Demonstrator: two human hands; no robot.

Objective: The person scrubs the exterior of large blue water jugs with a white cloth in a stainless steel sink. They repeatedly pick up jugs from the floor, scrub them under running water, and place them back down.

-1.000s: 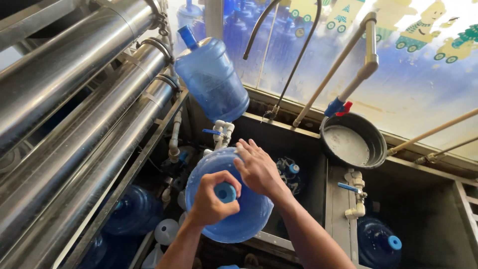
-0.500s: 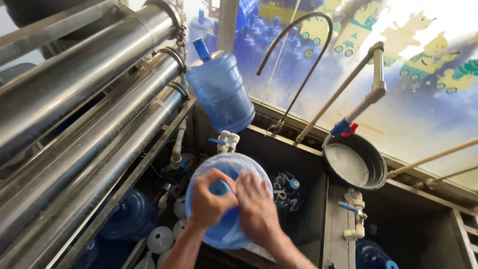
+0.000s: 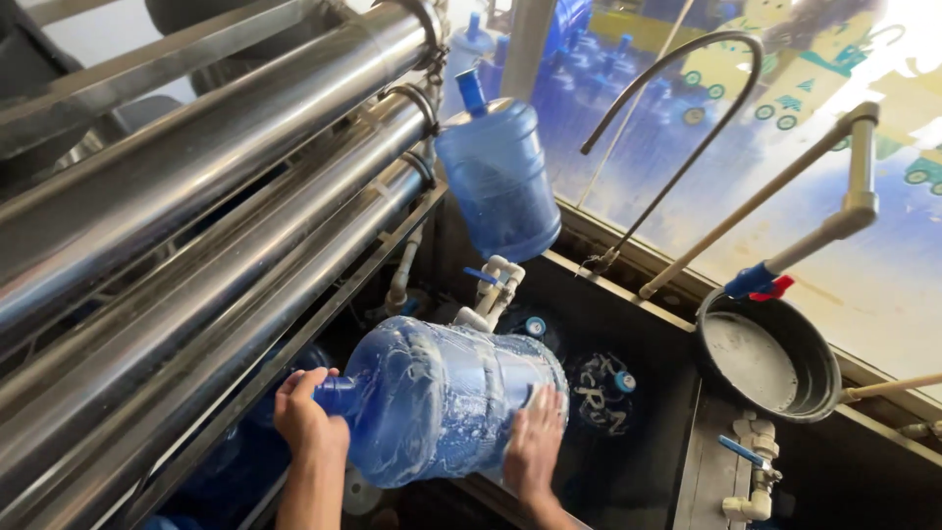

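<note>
large blue water jug (image 3: pixel 442 402) held on its side, low in centre of view, over a dark wash basin (image 3: pixel 648 432). neck pointing left, base to the right. foam and water streaks across the clear blue wall.

left hand (image 3: pixel 309 417) clenched around the jug's neck, fingers wrapped over it. right hand (image 3: pixel 535 442) flat, fingers spread, pressed against the base end of the jug; palm in contact, not gripping round anything.

just behind the jug, white pipe fitting with a blue valve handle (image 3: pixel 496 285), rising out of the basin. above that, second blue jug (image 3: pixel 498 177), tilted, blue cap up and to the left, leaning by the steel pipes.

left side filled by long stainless steel pipes (image 3: pixel 216 196), running diagonally from lower left to upper right, stacked one above another.

right of the basin, round black pan (image 3: pixel 765 358), greyish inside. above it, pale pipe with blue and red tap handle (image 3: pixel 760 283). thin curved metal spout (image 3: pixel 687 108) arching over the basin's back edge.

more blue jugs (image 3: pixel 245 461) in shadow under the steel pipes, lower left; detail unclear.
</note>
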